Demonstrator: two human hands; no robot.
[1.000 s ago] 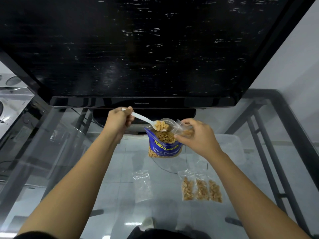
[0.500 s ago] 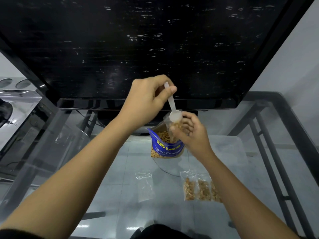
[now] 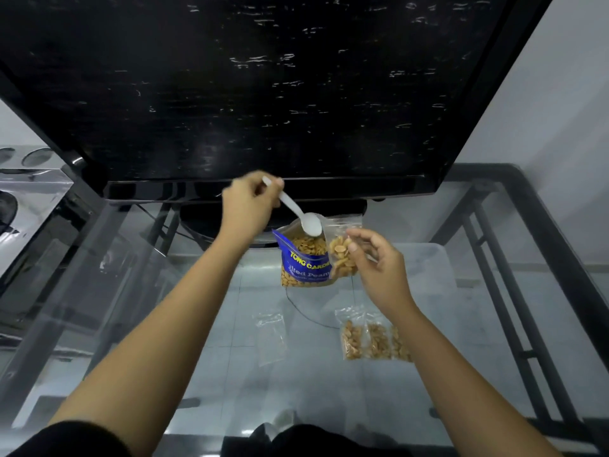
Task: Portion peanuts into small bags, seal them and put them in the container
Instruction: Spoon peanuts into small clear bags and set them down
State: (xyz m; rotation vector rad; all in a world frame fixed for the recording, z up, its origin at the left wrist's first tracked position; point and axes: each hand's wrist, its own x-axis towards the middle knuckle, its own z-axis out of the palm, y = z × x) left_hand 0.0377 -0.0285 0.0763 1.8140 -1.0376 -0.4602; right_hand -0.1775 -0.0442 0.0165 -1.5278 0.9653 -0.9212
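Observation:
A blue peanut bag (image 3: pixel 304 263) stands open on the glass table, full of peanuts. My left hand (image 3: pixel 250 206) grips a white plastic spoon (image 3: pixel 301 214), its empty bowl just above the blue bag's mouth. My right hand (image 3: pixel 379 262) pinches a small clear bag (image 3: pixel 342 255) partly filled with peanuts, held beside the blue bag. Three filled small bags (image 3: pixel 372 338) lie side by side on the table below my right wrist. One empty small bag (image 3: pixel 272 338) lies to their left. A clear plastic container (image 3: pixel 428 258) sits at the right behind my right hand.
A large black TV (image 3: pixel 263 94) on its stand fills the back of the glass table (image 3: pixel 131 324). The table's black metal frame (image 3: pixel 540 258) runs along the right edge. A thin cable (image 3: pixel 306 315) lies under the glass. A grey appliance (image 3: pixel 29 206) stands at the left.
My left hand has tipped the spoon's peanuts into the small bag and brought the empty spoon down over the blue bag. My right hand has lowered the small bag, which holds more peanuts.

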